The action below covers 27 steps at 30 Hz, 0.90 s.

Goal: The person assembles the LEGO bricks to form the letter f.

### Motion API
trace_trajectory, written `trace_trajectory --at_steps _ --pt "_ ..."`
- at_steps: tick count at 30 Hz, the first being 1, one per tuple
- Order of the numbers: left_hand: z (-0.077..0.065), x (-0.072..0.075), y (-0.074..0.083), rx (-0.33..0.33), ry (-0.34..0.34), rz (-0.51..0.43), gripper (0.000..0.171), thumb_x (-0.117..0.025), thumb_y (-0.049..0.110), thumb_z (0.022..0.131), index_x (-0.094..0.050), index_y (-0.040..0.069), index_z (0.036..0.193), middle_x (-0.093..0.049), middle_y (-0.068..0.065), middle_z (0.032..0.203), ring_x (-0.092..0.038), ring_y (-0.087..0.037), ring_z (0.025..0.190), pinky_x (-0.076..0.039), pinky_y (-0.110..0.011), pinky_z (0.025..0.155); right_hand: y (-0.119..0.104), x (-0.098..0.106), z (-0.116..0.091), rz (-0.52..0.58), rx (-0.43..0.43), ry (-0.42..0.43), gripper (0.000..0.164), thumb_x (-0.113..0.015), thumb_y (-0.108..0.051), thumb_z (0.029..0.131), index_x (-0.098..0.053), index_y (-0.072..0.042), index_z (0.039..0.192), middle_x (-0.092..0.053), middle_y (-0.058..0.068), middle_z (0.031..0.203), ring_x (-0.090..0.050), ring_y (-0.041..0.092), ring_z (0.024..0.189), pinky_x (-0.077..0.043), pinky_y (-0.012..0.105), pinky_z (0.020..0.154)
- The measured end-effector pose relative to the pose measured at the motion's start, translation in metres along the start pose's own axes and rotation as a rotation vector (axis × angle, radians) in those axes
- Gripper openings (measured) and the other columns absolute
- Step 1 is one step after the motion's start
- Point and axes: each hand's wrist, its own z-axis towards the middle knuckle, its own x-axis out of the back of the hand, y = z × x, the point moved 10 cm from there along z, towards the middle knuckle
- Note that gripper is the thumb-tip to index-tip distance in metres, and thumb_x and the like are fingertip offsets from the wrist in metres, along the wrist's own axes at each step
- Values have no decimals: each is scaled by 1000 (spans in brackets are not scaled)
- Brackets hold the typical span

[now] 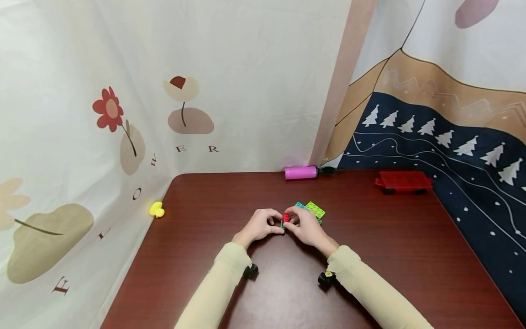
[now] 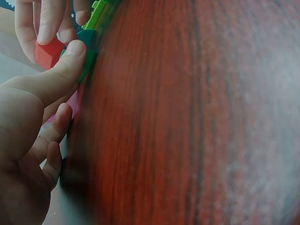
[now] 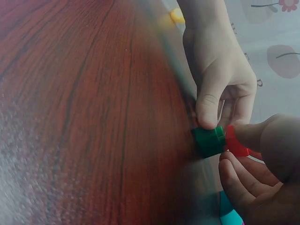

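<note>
Over the middle of the table, my left hand (image 1: 261, 224) pinches a green toy building brick (image 3: 208, 142) between thumb and fingers. My right hand (image 1: 308, 228) grips a red building brick (image 3: 237, 141) by its sides. The red brick sits right up against the studded side of the green one in the right wrist view. Close behind the right hand lie a lime green studded brick (image 1: 315, 209) and a blue brick (image 1: 300, 205), the latter partly hidden by the hand. In the left wrist view, thumb and fingers cover much of both held bricks.
A purple cylinder (image 1: 301, 172) with a dark end lies at the table's back edge. At the back right stands a red toy wagon (image 1: 404, 180) on black wheels. A small yellow toy (image 1: 156, 209) is at the left edge. Printed cloth hangs behind the brown table (image 1: 197, 201).
</note>
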Motion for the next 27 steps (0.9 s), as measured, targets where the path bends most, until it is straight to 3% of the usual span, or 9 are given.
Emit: trace_trajectory --at_steps 9,22,27 --pt "-1 1 0 6 14 -22 42 -93 26 82 -77 18 120 -77 6 106 -61 -7 80 -53 -25 75 2 -3 0 -39 -18 -24 27 -81 -7 93 -71 -5 118 -75 5 104 -73 12 84 -58 25 73" --pt "-3 2 2 -22 39 -1 34 -93 27 82 -80 17 113 -76 5 101 -58 -7 78 -51 -24 71 -14 -7 -3 -131 119 -23 27 -84 -5 89 -73 -3 114 -71 10 103 -73 15 81 -59 26 72" --pt "-5 1 2 -16 35 1 33 -92 27 84 -80 16 113 -76 6 101 -60 -9 79 -51 -24 71 -13 -7 -3 -137 114 -31 27 -83 -9 92 -74 -3 116 -70 9 105 -73 15 82 -58 26 72"
